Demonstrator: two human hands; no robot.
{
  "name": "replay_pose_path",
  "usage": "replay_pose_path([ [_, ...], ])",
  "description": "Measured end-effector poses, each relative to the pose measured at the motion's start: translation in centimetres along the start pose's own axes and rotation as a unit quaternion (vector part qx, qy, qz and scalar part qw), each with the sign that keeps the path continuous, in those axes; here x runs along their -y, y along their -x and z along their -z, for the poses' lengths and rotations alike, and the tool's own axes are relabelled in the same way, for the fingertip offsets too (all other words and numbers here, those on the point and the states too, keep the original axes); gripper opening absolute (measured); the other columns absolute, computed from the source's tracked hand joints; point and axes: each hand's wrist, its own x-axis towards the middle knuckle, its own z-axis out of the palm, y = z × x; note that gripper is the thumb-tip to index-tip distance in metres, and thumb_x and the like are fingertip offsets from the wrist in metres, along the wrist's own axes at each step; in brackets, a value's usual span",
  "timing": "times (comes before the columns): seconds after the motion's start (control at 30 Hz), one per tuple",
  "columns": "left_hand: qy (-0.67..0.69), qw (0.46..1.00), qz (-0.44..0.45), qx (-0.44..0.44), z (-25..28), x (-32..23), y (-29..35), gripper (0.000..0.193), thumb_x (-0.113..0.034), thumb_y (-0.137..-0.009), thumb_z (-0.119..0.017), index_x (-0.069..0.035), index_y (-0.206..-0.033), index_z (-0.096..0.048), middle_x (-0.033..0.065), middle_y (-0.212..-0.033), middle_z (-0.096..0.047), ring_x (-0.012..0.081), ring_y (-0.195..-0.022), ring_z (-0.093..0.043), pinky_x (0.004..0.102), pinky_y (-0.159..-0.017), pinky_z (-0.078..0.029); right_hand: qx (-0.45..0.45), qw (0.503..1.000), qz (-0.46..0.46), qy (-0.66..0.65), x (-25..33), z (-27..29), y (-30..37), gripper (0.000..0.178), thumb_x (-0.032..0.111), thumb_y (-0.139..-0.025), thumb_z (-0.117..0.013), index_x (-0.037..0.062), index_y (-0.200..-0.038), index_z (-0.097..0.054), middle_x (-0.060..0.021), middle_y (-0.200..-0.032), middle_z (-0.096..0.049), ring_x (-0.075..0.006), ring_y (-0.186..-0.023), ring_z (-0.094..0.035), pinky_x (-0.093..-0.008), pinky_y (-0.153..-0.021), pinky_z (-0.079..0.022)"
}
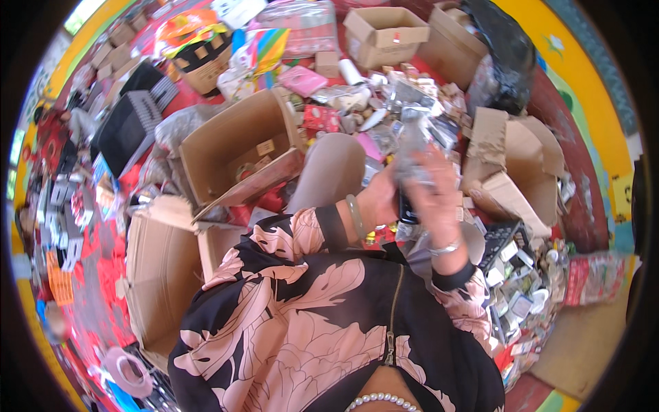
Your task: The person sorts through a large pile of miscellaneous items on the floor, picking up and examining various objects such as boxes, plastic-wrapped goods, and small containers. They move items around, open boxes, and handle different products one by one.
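Note:
In front of my body my two hands come together around a clear, crinkled plastic wrapping (414,130) that stands up between them, blurred by motion. My left hand (379,197), with a pale bangle at the wrist, closes on its lower part from the left. Over its right side lies my right hand (437,196), a bracelet on its wrist; its fingers are smeared. A dark object (406,208) shows just below the wrapping, between the hands; its kind is hidden. Small boxes and loose packets (412,89) lie in a heap beyond them.
An open cardboard box (237,147) tilts at the left, another (161,275) nearer me. A torn-open carton (528,172) stands at the right, above a pile of small items (518,288). At the back are a square carton (384,41) and a black bag (504,62).

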Motion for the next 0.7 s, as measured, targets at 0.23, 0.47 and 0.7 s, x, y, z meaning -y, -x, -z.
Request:
replay_pose_path([
  [0.23,-0.070,0.988,-0.123,-0.061,0.5,-3.6,7.2,0.036,-0.032,-0.092,-0.034,-0.008,-0.112,-0.051,0.0079,-0.109,-0.057,0.0207,-0.097,-0.054,0.0335,-0.087,-0.042,0.069,0.990,0.110,0.055,1.9,-8.0,-2.2,0.035,0.007,-0.080,-0.052,0.0059,-0.115,-0.054,-0.0136,-0.130,-0.044,-0.0317,-0.126,-0.033,-0.0416,-0.104,-0.022],
  [0.47,-0.032,0.977,-0.194,-0.085,2.2,-6.6,12.4,0.043,-0.043,-0.089,-0.044,-0.006,-0.111,-0.051,0.0080,-0.092,-0.060,0.0202,-0.081,-0.058,0.0341,-0.072,-0.049,-0.013,0.910,-0.266,-0.317,-1.8,-9.8,-7.5,0.031,0.015,-0.090,-0.043,-0.0038,-0.114,-0.048,-0.0167,-0.098,-0.060,-0.0238,-0.089,-0.060,-0.0331,-0.076,-0.048],
  [0.7,-0.133,0.911,-0.331,-0.205,2.6,-10.5,26.4,0.065,-0.060,-0.087,-0.031,-0.003,-0.110,-0.050,0.0119,-0.085,-0.063,0.0159,-0.066,-0.061,0.0268,-0.059,-0.051,0.118,0.806,-0.269,-0.514,-3.1,-10.3,-7.1,0.018,0.007,-0.085,-0.044,0.0039,-0.100,-0.052,-0.0109,-0.092,-0.059,-0.0203,-0.085,-0.058,-0.0316,-0.076,-0.048],
])
